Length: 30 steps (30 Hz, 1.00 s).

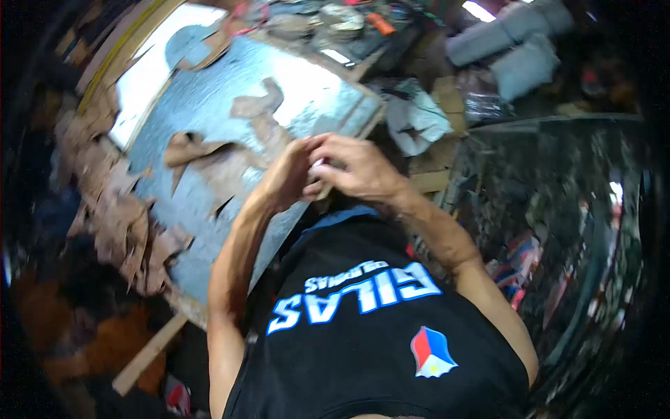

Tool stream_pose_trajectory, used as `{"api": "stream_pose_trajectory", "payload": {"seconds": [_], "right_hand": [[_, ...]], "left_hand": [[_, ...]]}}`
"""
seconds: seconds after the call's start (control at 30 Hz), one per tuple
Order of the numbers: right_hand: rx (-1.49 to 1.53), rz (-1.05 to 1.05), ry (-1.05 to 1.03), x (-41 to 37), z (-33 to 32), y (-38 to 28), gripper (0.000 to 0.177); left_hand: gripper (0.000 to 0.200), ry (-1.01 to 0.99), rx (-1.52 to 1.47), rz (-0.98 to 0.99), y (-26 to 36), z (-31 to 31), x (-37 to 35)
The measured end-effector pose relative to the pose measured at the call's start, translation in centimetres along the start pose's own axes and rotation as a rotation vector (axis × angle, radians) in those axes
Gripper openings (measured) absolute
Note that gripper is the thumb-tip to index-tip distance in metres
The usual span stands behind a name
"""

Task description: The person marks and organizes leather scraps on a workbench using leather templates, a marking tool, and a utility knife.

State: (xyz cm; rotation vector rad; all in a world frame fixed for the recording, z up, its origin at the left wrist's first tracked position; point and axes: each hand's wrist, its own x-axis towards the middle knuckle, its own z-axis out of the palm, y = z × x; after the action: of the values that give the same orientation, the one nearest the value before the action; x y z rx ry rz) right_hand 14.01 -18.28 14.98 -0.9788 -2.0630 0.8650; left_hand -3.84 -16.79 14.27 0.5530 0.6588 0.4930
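My left hand (286,172) and my right hand (357,167) meet at the near edge of a shiny grey work surface (171,202), just in front of my black shirt. The fingers of both are closed together around something small, of which only a pale bit shows; I cannot make out what it is. On the surface, a curled brown scrap (227,167) lies to the left of my left hand. Another brown piece (258,105) is farther back.
Torn brown scraps (105,195) are heaped along the surface's left edge. Assorted items and an orange object (380,24) lie at the back. Grey rolls (502,35) and a pale plastic bag (426,122) are at the right. A wooden bar (149,355) sticks out at lower left.
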Motion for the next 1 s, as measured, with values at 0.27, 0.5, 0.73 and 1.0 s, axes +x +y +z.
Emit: {"api": "stream_pose_trajectory", "payload": {"seconds": [0.27,0.5,0.73,1.0], "right_hand": [[0.228,0.300,0.138,-0.7,0.2,-0.3,0.018],[0.187,0.302,0.054,-1.1,0.3,-0.5,0.021],[0.340,0.378,0.001,-1.0,0.7,-1.1,0.018],[0.382,0.384,0.009,0.0,1.1,-1.7,0.020]], "left_hand": [[0.031,0.191,0.674,0.233,-0.6,-1.3,-3.2],[0.030,0.282,0.890,0.344,-0.5,-1.4,-3.9],[0.035,0.230,0.938,0.371,-0.2,-2.3,-5.0],[0.044,0.223,0.752,0.233,-0.1,-2.4,-5.7]]}}
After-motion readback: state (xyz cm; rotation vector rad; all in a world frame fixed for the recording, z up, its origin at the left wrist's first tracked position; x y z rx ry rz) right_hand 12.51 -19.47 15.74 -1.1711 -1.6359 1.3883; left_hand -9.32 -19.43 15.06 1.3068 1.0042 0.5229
